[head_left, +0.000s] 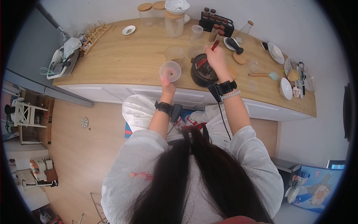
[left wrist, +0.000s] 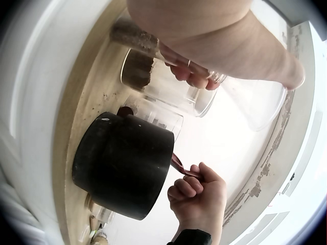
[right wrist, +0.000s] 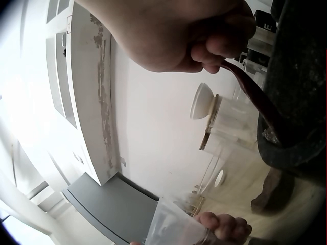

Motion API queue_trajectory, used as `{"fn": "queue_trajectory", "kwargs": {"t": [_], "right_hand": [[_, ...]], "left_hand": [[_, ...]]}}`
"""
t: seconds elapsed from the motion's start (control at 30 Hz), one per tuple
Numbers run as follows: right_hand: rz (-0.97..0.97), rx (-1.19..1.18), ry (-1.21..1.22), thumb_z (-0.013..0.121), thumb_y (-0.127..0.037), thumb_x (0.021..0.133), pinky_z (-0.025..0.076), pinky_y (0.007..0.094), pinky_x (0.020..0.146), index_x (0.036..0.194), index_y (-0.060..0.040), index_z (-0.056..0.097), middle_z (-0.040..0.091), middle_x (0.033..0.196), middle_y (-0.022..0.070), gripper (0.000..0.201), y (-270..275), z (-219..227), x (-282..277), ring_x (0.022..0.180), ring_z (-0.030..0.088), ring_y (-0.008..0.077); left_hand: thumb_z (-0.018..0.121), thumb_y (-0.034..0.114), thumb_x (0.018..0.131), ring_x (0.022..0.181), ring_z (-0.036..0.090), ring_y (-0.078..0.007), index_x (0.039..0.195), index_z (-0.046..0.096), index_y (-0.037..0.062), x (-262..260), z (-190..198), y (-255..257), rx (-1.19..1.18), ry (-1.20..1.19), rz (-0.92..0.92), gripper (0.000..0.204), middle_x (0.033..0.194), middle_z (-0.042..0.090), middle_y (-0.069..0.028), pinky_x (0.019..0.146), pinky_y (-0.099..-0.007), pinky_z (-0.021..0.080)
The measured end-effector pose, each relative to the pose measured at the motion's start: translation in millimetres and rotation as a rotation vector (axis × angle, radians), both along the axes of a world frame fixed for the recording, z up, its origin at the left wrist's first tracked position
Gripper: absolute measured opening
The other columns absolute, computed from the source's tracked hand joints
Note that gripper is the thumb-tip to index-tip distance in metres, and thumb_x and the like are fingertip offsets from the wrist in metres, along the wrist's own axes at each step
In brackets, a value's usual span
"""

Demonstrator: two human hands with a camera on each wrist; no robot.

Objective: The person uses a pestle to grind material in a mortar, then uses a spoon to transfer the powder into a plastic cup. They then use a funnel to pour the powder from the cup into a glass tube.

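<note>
My left hand [head_left: 168, 88] holds a clear plastic cup [head_left: 162, 68] near the counter's front edge, and a little reddish stuff shows at its bottom. To its right stands a black mortar [head_left: 203, 79] with dark crumbly matter inside. My right hand [head_left: 218, 61] grips the handle of a dark red spoon [right wrist: 252, 95] above the mortar. The spoon's bowl dips into the mortar, beside pale grains at the rim in the right wrist view. Fingers of the left hand curl round the cup in the left wrist view. Behind the cup is a glass jar [left wrist: 173, 94] with dark contents.
A black pestle [head_left: 234, 45] lies on a small plate to the right of the mortar. A spice rack [head_left: 217, 24] and lidded jars line the wall. At right lie a spatula [head_left: 261, 74] and a white bowl [head_left: 286, 89]; at left stands a dish rack [head_left: 67, 67].
</note>
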State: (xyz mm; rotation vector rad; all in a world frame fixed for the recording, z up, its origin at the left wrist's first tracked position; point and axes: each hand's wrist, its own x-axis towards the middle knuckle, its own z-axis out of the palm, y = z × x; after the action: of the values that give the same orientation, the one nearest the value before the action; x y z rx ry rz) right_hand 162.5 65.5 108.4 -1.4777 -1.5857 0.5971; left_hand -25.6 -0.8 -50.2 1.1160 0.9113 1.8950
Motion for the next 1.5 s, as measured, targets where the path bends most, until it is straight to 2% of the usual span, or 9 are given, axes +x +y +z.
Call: {"fn": "queue_trajectory", "kwargs": {"t": [0.2, 0.3, 0.6, 0.93, 1.2, 1.5], "right_hand": [[-0.004, 0.002, -0.001, 0.053, -0.027, 0.081, 0.045, 0.0424, 0.06, 0.069, 0.0069, 0.058, 0.057, 0.063, 0.025, 0.036, -0.2, -0.5, 0.9, 0.068, 0.059, 0.0396], [0.007, -0.039, 0.092, 0.053, -0.026, 0.082, 0.045, 0.0407, 0.058, 0.069, 0.0061, 0.058, 0.057, 0.061, 0.023, 0.035, -4.1, 5.8, -0.5, 0.066, 0.06, 0.0371], [0.013, -0.071, 0.139, 0.053, -0.026, 0.083, 0.042, 0.0374, 0.055, 0.07, 0.0046, 0.057, 0.056, 0.058, 0.0173, 0.033, -1.7, 2.9, 4.9, 0.058, 0.058, 0.0297], [-0.011, -0.124, 0.167, 0.053, -0.025, 0.082, 0.042, 0.0369, 0.056, 0.069, 0.0039, 0.057, 0.056, 0.058, 0.0153, 0.032, 2.8, -1.3, 9.3, 0.058, 0.058, 0.026], [0.011, -0.145, 0.22, 0.054, -0.026, 0.082, 0.042, 0.0344, 0.055, 0.069, 0.003, 0.058, 0.056, 0.057, 0.0106, 0.032, 6.1, -3.7, 13.4, 0.058, 0.057, 0.0221], [0.006, -0.186, 0.32, 0.055, -0.026, 0.082, 0.037, 0.0294, 0.042, 0.069, 0.0012, 0.058, 0.052, 0.052, 0.0053, 0.03, 3.0, -2.7, 14.3, 0.043, 0.049, 0.0148]], "left_hand": [[0.042, 0.07, 0.072, 0.097, 0.05, -0.0212, 0.109, 0.051, 0.0003, -0.5, -1.2, 0.6, 0.006, -0.002, -0.007, 0.079, 0.103, 0.053, -0.0082, 0.084, -0.0334, 0.039], [0.042, 0.07, 0.072, 0.096, 0.05, -0.0213, 0.109, 0.051, 0.0001, -1.5, -3.3, 1.2, 0.003, -0.001, -0.01, 0.079, 0.102, 0.053, -0.0085, 0.083, -0.0334, 0.04], [0.044, 0.07, 0.071, 0.096, 0.051, -0.0213, 0.11, 0.051, -0.0006, -1.4, -3.8, 1.5, 0.005, -0.01, -0.004, 0.081, 0.103, 0.053, -0.0087, 0.083, -0.0333, 0.041], [0.045, 0.075, 0.067, 0.1, 0.049, -0.0213, 0.111, 0.05, -0.0002, -1.8, -11.2, 4.1, -0.017, -0.025, -0.012, 0.087, 0.105, 0.052, -0.0083, 0.086, -0.0331, 0.039], [0.043, 0.072, 0.071, 0.099, 0.05, -0.0219, 0.111, 0.05, -0.0018, -0.8, -8.1, 2.6, -0.009, -0.012, 0.006, 0.084, 0.105, 0.053, -0.0096, 0.085, -0.0335, 0.04], [0.042, 0.07, 0.072, 0.099, 0.05, -0.0218, 0.11, 0.051, -0.0021, -0.9, -4.7, 2.0, -0.001, 0.0, 0.0, 0.082, 0.105, 0.053, -0.0099, 0.085, -0.0332, 0.039]]}}
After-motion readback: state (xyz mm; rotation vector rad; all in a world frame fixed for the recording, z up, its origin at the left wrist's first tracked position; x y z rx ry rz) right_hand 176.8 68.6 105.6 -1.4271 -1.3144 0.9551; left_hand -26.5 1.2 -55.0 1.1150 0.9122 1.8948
